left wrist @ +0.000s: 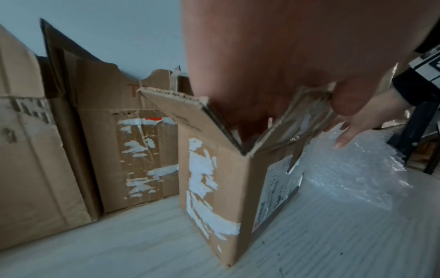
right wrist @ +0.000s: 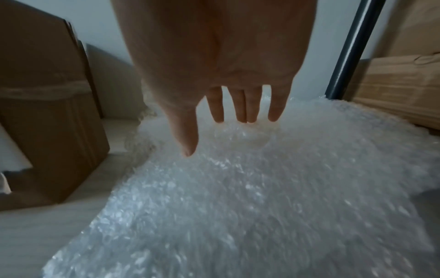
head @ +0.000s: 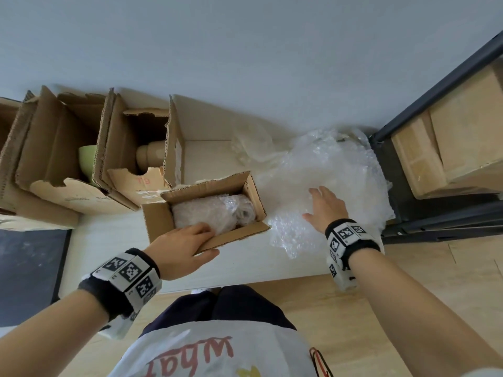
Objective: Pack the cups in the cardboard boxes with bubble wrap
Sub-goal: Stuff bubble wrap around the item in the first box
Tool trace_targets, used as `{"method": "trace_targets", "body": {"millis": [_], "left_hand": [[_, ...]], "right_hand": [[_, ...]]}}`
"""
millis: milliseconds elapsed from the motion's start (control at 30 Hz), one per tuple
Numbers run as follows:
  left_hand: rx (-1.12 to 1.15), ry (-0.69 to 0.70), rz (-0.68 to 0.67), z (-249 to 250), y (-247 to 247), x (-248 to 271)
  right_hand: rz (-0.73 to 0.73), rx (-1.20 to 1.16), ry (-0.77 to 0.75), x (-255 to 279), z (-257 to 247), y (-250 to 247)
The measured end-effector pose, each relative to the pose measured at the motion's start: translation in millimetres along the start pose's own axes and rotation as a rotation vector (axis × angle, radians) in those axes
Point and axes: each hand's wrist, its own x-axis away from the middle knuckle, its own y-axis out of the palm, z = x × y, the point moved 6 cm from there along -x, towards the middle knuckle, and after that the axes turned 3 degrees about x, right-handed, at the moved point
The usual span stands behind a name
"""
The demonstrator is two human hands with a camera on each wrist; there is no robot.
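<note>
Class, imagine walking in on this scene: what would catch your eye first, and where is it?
Probably the big heap of bubble wrap on the table's right side, with the right hand spread open over it. Next, the small cardboard box in the middle, holding a wrapped bundle, its near wall gripped by the left hand.

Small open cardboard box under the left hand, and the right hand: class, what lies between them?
In the head view, between the small open cardboard box and the right hand, only clear crumpled bubble wrap covers the white table.
</note>
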Motion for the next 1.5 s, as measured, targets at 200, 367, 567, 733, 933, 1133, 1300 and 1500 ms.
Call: {"method": "trace_targets", "body": {"millis": [200, 367, 567, 733, 933, 1133, 1300, 1500], "left_hand": [[-0.067, 0.013, 0.123, 7.7, -8.8, -1.4], [-0.023, 0.09, 0.239, 12.8, -12.6, 8.8], [-0.012, 0.09, 0.12, 12.8, 1.1, 11.0], [-0.004, 0.054, 0.056, 10.5, 2.3, 11.0], [0.097, 0.074, 0.077, 15.9, -0.9, 23.2], [0.108, 0.082, 0.1, 16.1, -10.4, 28.3], [0.065, 0.089, 0.107, 15.9, -12.2, 29.2], [0.025, 0.061, 0.173, 20.2, -22.4, 34.6]], "right_hand": [[0.167, 0.036, 0.014, -8.1, 4.9, -9.9], [0.079, -0.075, -0.015, -10.2, 8.6, -2.6], [0.217, -0.161, -0.126, 10.0, 12.2, 2.5], [0.205, 0.157, -0.456, 29.9, -11.9, 35.4], [-0.086, 0.542, -0.564, 26.2, -24.7, 87.4], [0.041, 0.224, -0.542, 20.8, -34.9, 61.2], [0.168, -0.126, -0.346, 22.9, -22.0, 20.7], [0.402, -0.415, -0.165, 38.0, 8.7, -61.1]]}}
